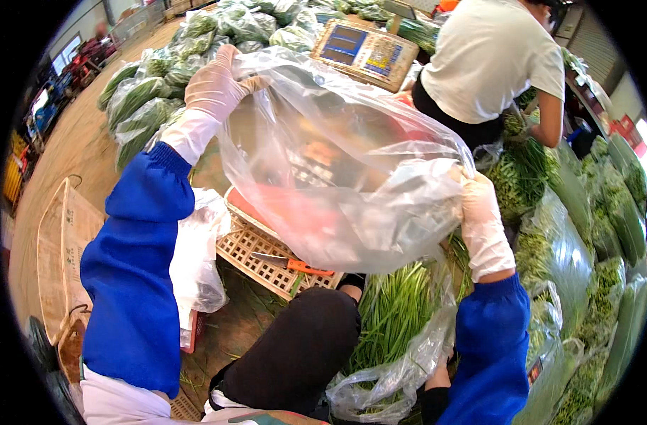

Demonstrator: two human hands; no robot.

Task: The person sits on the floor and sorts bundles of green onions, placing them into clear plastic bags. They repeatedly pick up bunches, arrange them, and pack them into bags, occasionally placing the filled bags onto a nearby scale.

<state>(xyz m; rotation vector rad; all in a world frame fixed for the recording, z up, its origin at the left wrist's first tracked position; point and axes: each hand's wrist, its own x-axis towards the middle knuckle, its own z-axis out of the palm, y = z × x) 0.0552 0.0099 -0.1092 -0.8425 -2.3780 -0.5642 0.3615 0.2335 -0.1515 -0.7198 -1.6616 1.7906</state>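
A clear plastic bag (344,212) is spread between my gloved hands. My left hand (220,87) grips its upper left rim, and my right hand (477,212) grips its right edge. Through the film, a reddish surface shows blurred. Below the bag, a knife with an orange handle (307,267) lies on an upturned-looking beige plastic crate (259,249). Long green leafy stalks (395,308) stand in another clear bag between my legs, under my right forearm. A stack of white plastic bags (196,255) lies beside my left forearm.
A weighing scale (363,53) stands beyond the bag. Bagged greens (142,106) are heaped at the back left, and more bagged greens (557,255) line the right. A person in a pale shirt (493,64) bends over greens at the upper right. A woven basket (63,255) stands left.
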